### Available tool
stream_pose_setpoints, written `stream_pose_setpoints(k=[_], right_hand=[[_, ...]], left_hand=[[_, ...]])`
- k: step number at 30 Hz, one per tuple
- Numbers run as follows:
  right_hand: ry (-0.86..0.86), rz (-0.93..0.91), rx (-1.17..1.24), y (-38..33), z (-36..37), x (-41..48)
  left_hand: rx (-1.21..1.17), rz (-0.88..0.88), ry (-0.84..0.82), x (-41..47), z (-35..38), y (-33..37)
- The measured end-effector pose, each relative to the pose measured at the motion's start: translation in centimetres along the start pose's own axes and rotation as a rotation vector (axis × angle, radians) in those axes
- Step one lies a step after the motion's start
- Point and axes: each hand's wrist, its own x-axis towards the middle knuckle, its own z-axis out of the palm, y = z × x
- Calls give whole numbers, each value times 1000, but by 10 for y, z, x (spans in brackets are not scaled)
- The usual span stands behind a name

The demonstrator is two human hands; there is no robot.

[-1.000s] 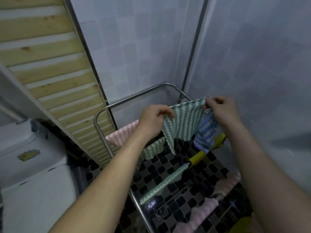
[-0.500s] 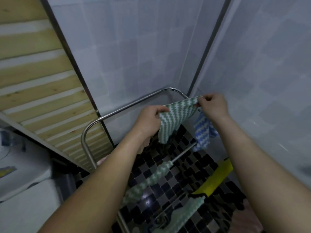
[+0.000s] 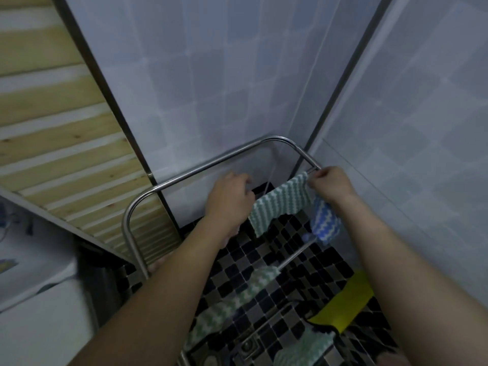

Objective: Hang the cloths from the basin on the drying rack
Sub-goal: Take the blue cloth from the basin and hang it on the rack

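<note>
Tiled corner: both hands, left [image 3: 230,199] and right [image 3: 330,183], pinch green cloth [image 3: 281,204] hiding rack rail [image 3: 211,165].

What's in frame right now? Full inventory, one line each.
drying rack: 1, silver metal tube, in the tiled corner
green zigzag cloth: 1, green-white, stretched between both hands at the rack's far right rail
blue zigzag cloth: 1, blue-white, hanging under the right wrist
other green zigzag cloths: 2 visible, green-white, on lower rails
yellow item: 1, yellow, lower right; cannot tell what it is
floor tiles: black-grey mosaic, under the rack
wooden slat panel: 1, pale wood, left
white appliance: 1, white, lower left
left hand: 1, gripping the cloth's near edge
right hand: 1, fingers pinching the cloth's far corner
</note>
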Motion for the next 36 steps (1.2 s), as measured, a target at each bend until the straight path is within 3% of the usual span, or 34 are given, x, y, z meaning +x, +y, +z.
stream_pose_setpoints(k=[4, 11, 18, 27, 30, 33, 36], right_hand=[[-159, 113, 302, -1, 10, -8], [37, 128, 454, 1, 9, 6], [213, 103, 79, -1, 9, 17], [192, 81, 21, 2, 10, 19], [150, 57, 2, -3, 2, 10], [77, -81, -115, -15, -19, -9], [-90, -212, -85, -29, -47, -37]], left_hand=[[27, -24, -51, -13, 3, 5], [-23, -37, 69, -8, 1, 4], [51, 4, 55, -6, 7, 6], [26, 4, 64, -7, 15, 10], [53, -37, 64, -2, 16, 9], [113, -60, 31, -3, 16, 10], [108, 0, 105, -11, 12, 20]])
